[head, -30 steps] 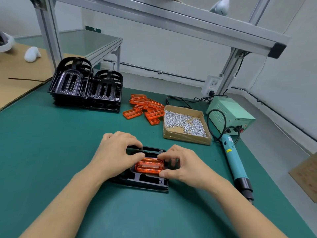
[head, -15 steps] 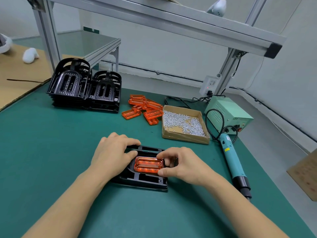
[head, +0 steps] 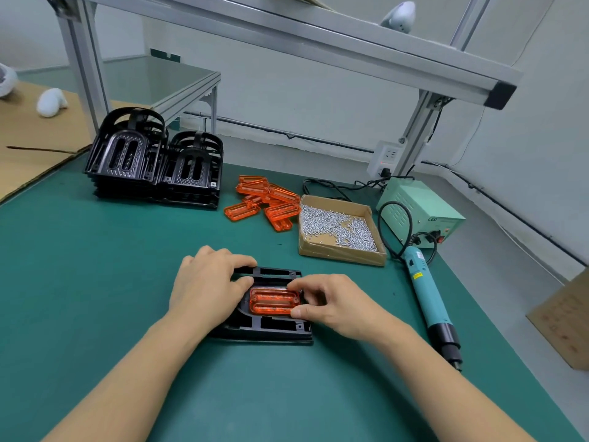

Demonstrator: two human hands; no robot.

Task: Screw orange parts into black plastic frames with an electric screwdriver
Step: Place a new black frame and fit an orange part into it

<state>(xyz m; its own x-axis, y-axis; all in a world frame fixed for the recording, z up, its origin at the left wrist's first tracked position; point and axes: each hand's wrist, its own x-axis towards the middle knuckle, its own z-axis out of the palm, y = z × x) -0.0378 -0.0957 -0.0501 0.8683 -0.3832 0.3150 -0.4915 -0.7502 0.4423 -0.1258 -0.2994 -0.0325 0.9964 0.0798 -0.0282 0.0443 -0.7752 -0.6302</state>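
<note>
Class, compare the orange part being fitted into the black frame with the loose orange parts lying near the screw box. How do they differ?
The orange part lies flat, seated in the black frame; the loose orange parts lie jumbled and overlapping on the green mat. The right hand pinches the seated one; nothing touches the loose ones. All are the same translucent orange slotted shape.

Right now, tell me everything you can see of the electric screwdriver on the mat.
The electric screwdriver lies flat and untouched on the green mat, right of both hands and the black frame. Its slim body looks like teal plastic, with a small yellow label and a black switch near the far end. A black collar and tip point toward the person. From its far end a black cord loops up to the pale green power box behind it. Neither hand is on it.
</note>
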